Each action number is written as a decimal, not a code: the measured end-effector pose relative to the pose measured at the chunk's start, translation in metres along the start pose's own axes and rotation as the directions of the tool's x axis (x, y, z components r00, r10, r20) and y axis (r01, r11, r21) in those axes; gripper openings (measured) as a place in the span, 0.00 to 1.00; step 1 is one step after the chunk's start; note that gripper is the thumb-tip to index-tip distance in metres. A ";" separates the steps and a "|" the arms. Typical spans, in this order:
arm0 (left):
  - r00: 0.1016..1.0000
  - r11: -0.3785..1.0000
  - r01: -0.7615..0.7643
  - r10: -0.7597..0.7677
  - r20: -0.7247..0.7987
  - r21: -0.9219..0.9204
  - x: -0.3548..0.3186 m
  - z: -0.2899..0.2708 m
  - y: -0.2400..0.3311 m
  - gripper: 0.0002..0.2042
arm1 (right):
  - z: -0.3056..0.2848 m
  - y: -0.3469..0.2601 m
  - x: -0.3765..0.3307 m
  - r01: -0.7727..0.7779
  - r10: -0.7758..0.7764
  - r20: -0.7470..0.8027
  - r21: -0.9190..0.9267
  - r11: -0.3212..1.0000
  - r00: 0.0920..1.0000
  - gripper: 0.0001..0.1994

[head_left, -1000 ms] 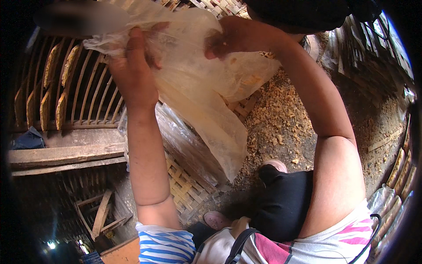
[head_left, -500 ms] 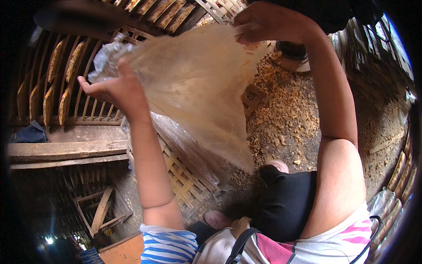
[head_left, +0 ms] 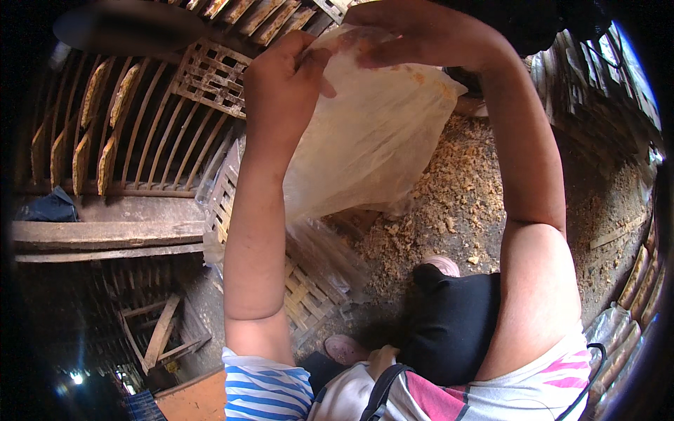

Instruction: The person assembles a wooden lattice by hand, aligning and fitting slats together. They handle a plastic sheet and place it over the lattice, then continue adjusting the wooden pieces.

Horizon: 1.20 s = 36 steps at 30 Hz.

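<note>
- Left hand (head_left: 281, 91), upper centre of frame: fingers closed on the top edge of the bag (head_left: 372, 140).
- Right hand (head_left: 414, 38), top of frame: fingers pinch the same edge, just beside the left.
- Bag: translucent plastic, hangs down centre frame between both forearms.
- Sawdust (head_left: 449, 203) on ground, right of centre.
- Slatted rack (head_left: 133, 133), upper left.

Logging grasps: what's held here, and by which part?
Both hands, left hand and right hand, pinch a clear plastic bag by its top edge.
</note>
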<state>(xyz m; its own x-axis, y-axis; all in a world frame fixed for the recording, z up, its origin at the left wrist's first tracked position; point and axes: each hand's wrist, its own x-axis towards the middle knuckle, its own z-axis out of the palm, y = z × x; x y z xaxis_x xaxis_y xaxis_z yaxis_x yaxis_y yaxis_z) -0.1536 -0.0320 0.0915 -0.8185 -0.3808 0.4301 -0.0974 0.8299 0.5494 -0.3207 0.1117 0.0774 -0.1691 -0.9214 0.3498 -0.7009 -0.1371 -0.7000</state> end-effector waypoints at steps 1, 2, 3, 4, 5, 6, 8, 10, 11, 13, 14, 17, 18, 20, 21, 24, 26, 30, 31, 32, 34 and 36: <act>1.000 0.998 -0.022 0.021 -0.018 -0.050 0.001 0.000 -0.002 0.10 | 0.002 -0.004 0.006 -0.076 0.073 0.025 0.130 0.989 0.997 0.19; 0.998 0.994 -0.045 0.042 -0.037 -0.099 0.001 0.000 -0.006 0.10 | 0.005 -0.006 0.012 -0.151 0.141 0.060 0.256 0.955 0.988 0.20; 0.997 0.986 -0.069 0.061 -0.056 -0.154 0.002 0.002 -0.007 0.11 | 0.010 -0.006 0.014 -0.164 0.156 0.059 0.182 0.970 0.986 0.19; 0.996 0.984 -0.078 0.070 -0.057 -0.159 0.002 0.002 -0.006 0.11 | 0.018 -0.005 0.014 -0.176 0.170 0.057 0.107 0.979 0.984 0.17; 0.995 0.983 -0.086 0.078 -0.058 -0.164 0.002 0.002 -0.004 0.11 | 0.022 -0.005 0.013 -0.186 0.184 0.056 0.032 0.982 0.981 0.16; 0.994 0.983 -0.095 0.086 -0.060 -0.160 0.002 -0.001 -0.001 0.11 | 0.018 -0.008 0.009 -0.197 0.200 0.128 -0.038 0.980 0.971 0.17; 0.996 0.994 -0.058 0.051 -0.073 -0.096 0.001 -0.006 -0.001 0.11 | 0.006 -0.009 -0.004 -0.201 0.244 0.265 -0.181 0.963 0.933 0.19; 0.996 0.997 -0.064 0.061 -0.062 -0.054 0.003 -0.010 -0.001 0.11 | 0.000 0.006 -0.016 -0.100 0.183 0.253 -0.307 0.946 0.950 0.21; 0.995 0.995 -0.091 0.088 -0.047 -0.051 0.004 -0.012 -0.002 0.11 | -0.003 0.017 -0.021 -0.053 0.155 0.248 -0.374 0.926 0.956 0.22; 0.994 0.994 -0.106 0.106 -0.005 -0.039 0.005 -0.014 -0.002 0.12 | 0.005 0.009 -0.017 0.149 -0.149 0.013 -0.006 0.989 0.989 0.20; 0.995 0.994 -0.102 0.102 0.021 -0.034 0.005 -0.014 0.000 0.12 | 0.008 0.002 -0.019 0.018 -0.014 -0.060 0.069 0.997 0.998 0.21; 0.996 0.997 -0.078 0.078 0.053 -0.009 0.004 -0.014 0.002 0.12 | 0.020 0.006 0.007 -0.068 0.071 -0.010 0.195 0.978 0.997 0.19; 0.996 0.997 -0.071 0.071 0.055 -0.003 0.005 -0.013 0.002 0.12 | 0.020 0.009 0.009 -0.043 0.034 0.041 0.257 0.965 0.999 0.19; 0.992 0.992 -0.122 0.122 0.032 0.016 0.005 -0.011 -0.004 0.12 | 0.017 0.013 0.005 -0.097 0.081 0.172 0.090 0.991 0.982 0.19; 0.989 0.988 -0.148 0.147 0.020 0.034 0.005 -0.014 -0.006 0.12 | 0.011 0.009 0.001 -0.145 0.176 0.232 -0.144 0.979 0.957 0.18; 0.985 0.985 -0.172 0.172 0.007 -0.026 0.007 -0.020 -0.007 0.11 | 0.012 0.022 -0.014 0.086 -0.051 0.138 -0.254 0.963 0.989 0.18; 0.987 0.988 -0.154 0.153 0.047 0.010 0.008 -0.021 0.000 0.11 | 0.018 0.026 -0.018 0.159 -0.164 -0.074 -0.067 0.985 0.984 0.18; 0.969 0.966 -0.248 0.248 0.006 0.078 0.009 -0.015 -0.006 0.11 | 0.022 0.000 0.002 -0.072 0.059 0.074 0.179 0.981 0.996 0.15; 0.959 0.957 -0.280 0.282 -0.017 0.074 0.012 -0.018 -0.007 0.12 | 0.022 0.003 0.001 -0.117 0.103 0.105 0.148 0.982 0.989 0.15; 0.948 0.948 -0.311 0.314 -0.041 0.072 0.015 -0.023 -0.011 0.12 | 0.023 0.008 -0.001 -0.162 0.146 0.135 0.117 0.980 0.980 0.15; 0.942 0.946 -0.318 0.323 -0.094 0.067 0.019 -0.037 -0.013 0.13 | 0.021 0.020 -0.003 -0.245 0.267 0.258 -0.114 0.963 0.929 0.15; 0.948 0.961 -0.274 0.277 -0.155 0.044 0.020 -0.051 -0.012 0.13 | 0.014 0.039 -0.010 -0.232 0.374 0.345 -0.388 0.892 0.861 0.16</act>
<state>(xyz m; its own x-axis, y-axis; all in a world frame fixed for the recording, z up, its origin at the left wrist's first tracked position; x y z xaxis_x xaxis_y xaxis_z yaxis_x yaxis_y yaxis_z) -0.1402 -0.0701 0.1304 -0.7151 -0.1944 0.6715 0.1059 0.9194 0.3789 -0.3369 0.1107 0.0375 -0.1686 -0.9700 -0.1751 -0.8550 0.2323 -0.4637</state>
